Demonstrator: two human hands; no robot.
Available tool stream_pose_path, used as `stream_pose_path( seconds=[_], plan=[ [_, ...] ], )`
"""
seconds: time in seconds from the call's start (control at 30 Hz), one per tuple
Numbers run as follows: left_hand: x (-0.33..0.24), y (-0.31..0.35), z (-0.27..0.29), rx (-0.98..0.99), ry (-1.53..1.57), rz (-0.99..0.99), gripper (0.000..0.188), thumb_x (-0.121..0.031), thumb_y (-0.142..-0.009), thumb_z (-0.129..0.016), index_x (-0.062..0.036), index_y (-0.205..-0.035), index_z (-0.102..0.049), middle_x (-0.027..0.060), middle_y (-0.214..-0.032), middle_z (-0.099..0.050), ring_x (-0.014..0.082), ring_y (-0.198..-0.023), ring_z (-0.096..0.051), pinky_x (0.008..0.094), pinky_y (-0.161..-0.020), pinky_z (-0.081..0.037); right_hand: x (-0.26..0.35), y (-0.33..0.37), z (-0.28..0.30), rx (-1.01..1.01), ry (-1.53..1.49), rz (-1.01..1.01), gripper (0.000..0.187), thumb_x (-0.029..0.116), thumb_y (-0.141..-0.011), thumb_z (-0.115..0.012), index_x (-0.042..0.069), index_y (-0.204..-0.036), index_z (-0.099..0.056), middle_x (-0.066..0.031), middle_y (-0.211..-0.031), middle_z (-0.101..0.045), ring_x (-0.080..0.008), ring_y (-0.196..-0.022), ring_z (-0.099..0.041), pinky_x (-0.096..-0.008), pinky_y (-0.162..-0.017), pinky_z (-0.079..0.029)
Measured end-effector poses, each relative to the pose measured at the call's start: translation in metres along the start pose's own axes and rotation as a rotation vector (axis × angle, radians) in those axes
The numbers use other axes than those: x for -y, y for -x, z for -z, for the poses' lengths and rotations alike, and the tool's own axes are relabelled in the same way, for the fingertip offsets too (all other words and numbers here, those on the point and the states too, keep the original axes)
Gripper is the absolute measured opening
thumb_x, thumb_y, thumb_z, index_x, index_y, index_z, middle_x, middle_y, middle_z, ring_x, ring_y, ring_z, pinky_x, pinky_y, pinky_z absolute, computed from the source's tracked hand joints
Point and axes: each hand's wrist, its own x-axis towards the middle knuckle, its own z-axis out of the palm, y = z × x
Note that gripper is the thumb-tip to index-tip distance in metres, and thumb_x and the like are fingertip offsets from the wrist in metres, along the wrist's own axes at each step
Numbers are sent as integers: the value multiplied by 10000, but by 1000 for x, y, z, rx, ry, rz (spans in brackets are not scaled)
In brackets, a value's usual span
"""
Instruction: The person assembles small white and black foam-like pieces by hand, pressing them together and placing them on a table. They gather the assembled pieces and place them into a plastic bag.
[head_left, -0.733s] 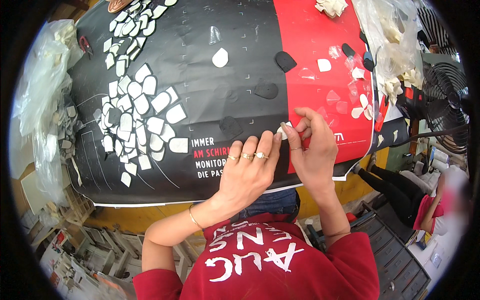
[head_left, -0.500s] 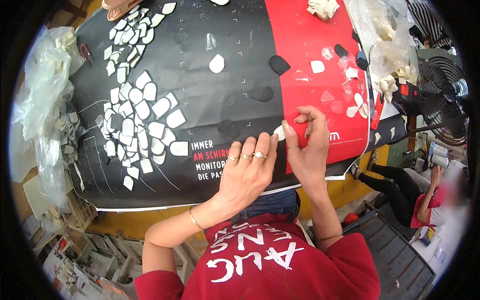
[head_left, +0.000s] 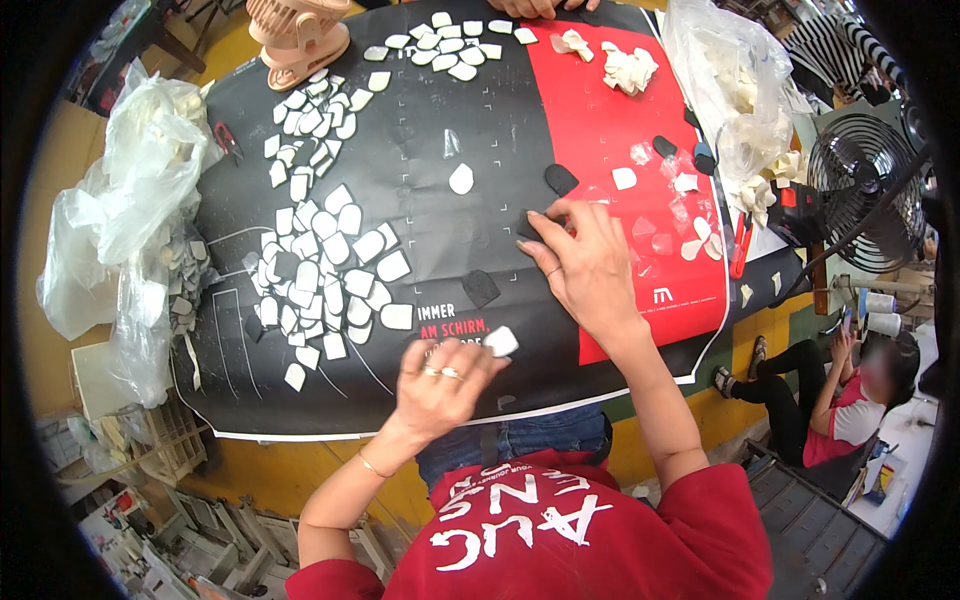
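Note:
My left hand [head_left: 440,385] pinches a white pad [head_left: 502,342] with one rounded end between thumb and fingertips, just over the near part of the black sheet. My right hand [head_left: 583,262] has its thumb and fingers closed on a black pad [head_left: 527,226] of the same shape at the sheet's middle. Another black pad [head_left: 481,289] lies flat between my hands. Beyond my right hand is one more black pad [head_left: 561,180]. A lone white pad [head_left: 461,180] lies farther off, near a clear scrap of film [head_left: 452,144].
Many white pads [head_left: 335,250] are heaped at left, with more [head_left: 445,45] at the far side. A peach fan [head_left: 300,40], red snips [head_left: 228,142], plastic bags [head_left: 130,240], a red cutter [head_left: 741,245] and a black fan [head_left: 865,190] surround the sheet. Another person's hands [head_left: 535,8] show at the far edge.
My hands have parted. The left moved left and nearer with the white pad; the right reached away and took hold of a black pad. The view shifted, bringing the far edge into sight.

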Motion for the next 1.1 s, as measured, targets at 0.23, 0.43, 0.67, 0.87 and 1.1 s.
stream_pose_path(
  seconds=[0.23,0.43,0.67,0.87,1.1],
  plan=[
    [76,-31,21,-37,-328,253,273,-246,-782,-825,-135,-1008,-721,31,-1034,-653,222,-954,-616,424,-916,-404,-3,22,5,-3,118,130,218,163,-843,-737,65,-1035,-708,-41,-950,-639,-213,-873,-601,-382,-780,-440],
    [98,-91,-24,188,-202,80,351,-107,-870,-684,-80,-1218,-650,118,-1166,-628,299,-1092,-596,453,-1037,-402,9,51,1,1,145,9,269,230,-876,-698,78,-1097,-681,-57,-1073,-618,-208,-997,-589,-381,-876,-424],
    [116,-104,-41,290,-239,-25,192,-99,-937,-590,-62,-1118,-642,106,-1145,-629,278,-1098,-598,453,-1046,-375,13,56,6,-116,-59,-74,269,188,-874,-719,99,-1122,-662,-51,-1067,-605,-202,-1021,-576,-369,-899,-393],
    [114,-100,-40,217,-132,60,223,-134,-950,-613,-44,-1151,-649,126,-1099,-624,298,-1063,-598,428,-1012,-391,19,51,10,-115,-174,-81,255,183,-887,-714,100,-1122,-661,-54,-1038,-614,-200,-1004,-586,-363,-898,-393],
    [113,-121,-43,197,-182,-74,155,-92,-902,-653,-35,-1040,-693,110,-996,-650,284,-939,-626,441,-957,-422,28,47,20,-131,-177,-74,245,188,-877,-726,94,-1098,-678,-54,-1023,-637,-212,-988,-608,-367,-900,-404]
  ],
)
